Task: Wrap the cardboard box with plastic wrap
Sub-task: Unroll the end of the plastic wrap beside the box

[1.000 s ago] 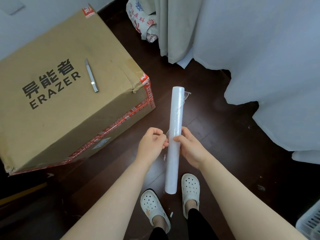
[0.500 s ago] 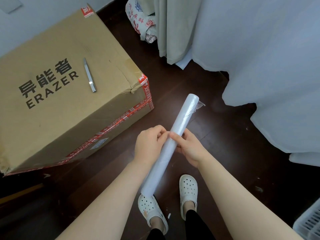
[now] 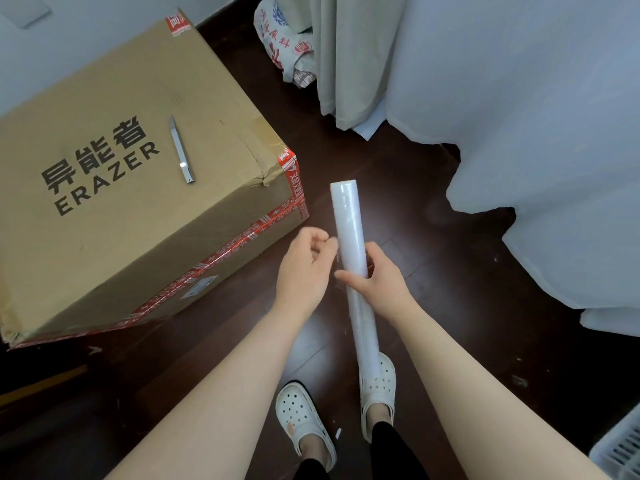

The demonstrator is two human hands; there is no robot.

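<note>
At the near edge, two white clogs stand on dark wood floor. A corner of a white slatted basket sits near right.

Just beyond the feet, both forearms reach forward. The right hand is wrapped round the middle of the plastic wrap roll, thumb across the front. The roll is held off the floor, nearly upright in view, its lower end over the right clog.

The left hand is just left of the roll. Its fingers are curled and the tips are drawn together against the roll's side. It may be picking at the loose film edge. The film is too clear to show, so I cannot tell if anything is pinched.

Further out on the left, the cardboard box rests on the floor, apart from the roll. It has red printed tape along its edges and no film on it yet. A slim utility knife lies on its top face beside the lettering.

Far side: a pale curtain, a printed bag behind it, and white sheeting draped at right.

Judgement: this is the opening step, finding and freeing the film's leading edge. Wrapping proper has not begun.

Next move calls for peeling a length free without it clinging back. Then carry the roll left to the box and anchor the edge on a face or corner. The knife probably wants moving off the top first.
</note>
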